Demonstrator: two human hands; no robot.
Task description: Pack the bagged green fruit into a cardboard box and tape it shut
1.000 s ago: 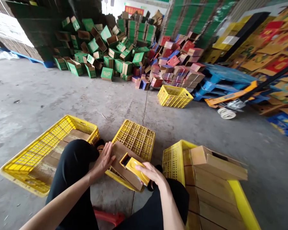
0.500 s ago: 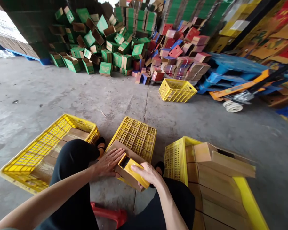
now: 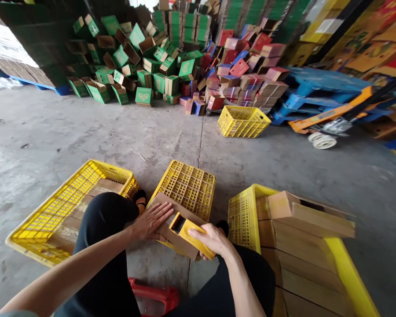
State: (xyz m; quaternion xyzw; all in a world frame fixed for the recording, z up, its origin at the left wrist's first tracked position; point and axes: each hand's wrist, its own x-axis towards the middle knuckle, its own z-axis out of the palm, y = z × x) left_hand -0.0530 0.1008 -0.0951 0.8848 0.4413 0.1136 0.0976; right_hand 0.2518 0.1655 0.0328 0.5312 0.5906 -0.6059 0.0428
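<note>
A half-folded cardboard box [image 3: 176, 229], brown inside and yellow outside, rests on an upturned yellow crate [image 3: 186, 187] between my knees. My left hand [image 3: 152, 221] lies flat on its brown panel, fingers spread. My right hand [image 3: 211, 240] grips the yellow folded end of the same box. Flat brown cardboard blanks [image 3: 303, 246] are stacked in the yellow crate [image 3: 242, 215] at my right. Another yellow crate [image 3: 62, 204] at my left holds flat brown pieces.
A heap of green boxes [image 3: 141, 57] and red and pink boxes [image 3: 247, 75] lies at the back. A lone yellow crate [image 3: 242, 121] stands on the concrete floor. Blue pallets [image 3: 317, 90] and an orange pallet jack [image 3: 330, 121] sit at right. A red stool [image 3: 155, 297] is under me.
My left hand went from on edge beside the box to lying flat on the brown panel. My right hand stayed on the yellow end. The camera tilted down a little.
</note>
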